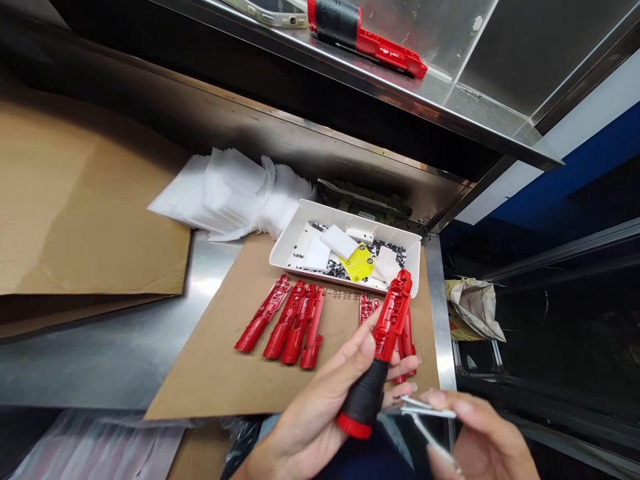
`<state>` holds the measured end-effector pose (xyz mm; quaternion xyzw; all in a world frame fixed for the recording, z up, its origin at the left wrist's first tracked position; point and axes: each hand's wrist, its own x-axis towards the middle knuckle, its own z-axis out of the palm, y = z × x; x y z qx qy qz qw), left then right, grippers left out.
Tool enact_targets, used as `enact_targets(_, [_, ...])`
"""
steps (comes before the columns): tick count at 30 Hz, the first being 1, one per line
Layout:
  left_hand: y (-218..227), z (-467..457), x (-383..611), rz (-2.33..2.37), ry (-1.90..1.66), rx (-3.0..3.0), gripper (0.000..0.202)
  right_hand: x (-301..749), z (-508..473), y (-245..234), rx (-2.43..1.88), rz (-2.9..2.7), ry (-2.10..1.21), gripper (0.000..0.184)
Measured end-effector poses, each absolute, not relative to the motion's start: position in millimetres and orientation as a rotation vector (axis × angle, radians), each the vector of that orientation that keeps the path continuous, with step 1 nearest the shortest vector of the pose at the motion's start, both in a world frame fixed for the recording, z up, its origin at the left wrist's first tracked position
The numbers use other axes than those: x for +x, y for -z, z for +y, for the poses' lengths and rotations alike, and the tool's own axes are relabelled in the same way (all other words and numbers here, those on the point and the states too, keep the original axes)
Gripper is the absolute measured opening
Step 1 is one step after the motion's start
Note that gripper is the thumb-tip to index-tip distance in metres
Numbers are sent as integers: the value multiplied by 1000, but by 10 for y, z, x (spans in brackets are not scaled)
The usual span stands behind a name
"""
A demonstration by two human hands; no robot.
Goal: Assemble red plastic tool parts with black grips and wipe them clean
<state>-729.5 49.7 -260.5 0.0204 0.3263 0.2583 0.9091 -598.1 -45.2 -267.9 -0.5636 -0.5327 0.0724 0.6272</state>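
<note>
In my left hand (325, 393) is a red plastic housing half with a black sleeve (367, 393) round its lower end. It is tilted, its ribbed open side facing up. My right hand (485, 433) pinches a slim, pale two-armed tool (430, 409), its tips close to my left fingertips and the black sleeve. The tool is blurred, so its exact kind is unclear. Several red housing halves (295, 323) lie in a row on the cardboard sheet (215, 380). More red parts (409, 337) lie behind the held housing, partly hidden by it and my left hand.
A white tray (285, 250) with small black parts, white blocks and a yellow card (357, 262) stands at the back. White foam sheets (235, 190) and a cardboard box (90, 200) are left. Another red-and-black housing (367, 40) lies on the metal shelf (480, 113) overhead.
</note>
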Motion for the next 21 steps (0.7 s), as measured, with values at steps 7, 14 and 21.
enact_targets(7, [2959,641,-7502,959,-899,406,87,-5907,-10,3474,-1979,-1425,-342,30])
enact_targets(14, [3081,737,-7699,1115,-880,368,91,-6260,405,4122,-2093,-1786,-332,22])
enact_targets(21, [3064,865,-7722,1043,-917,154,49,-5508,1332,3948,-2248,-1649,-138,22])
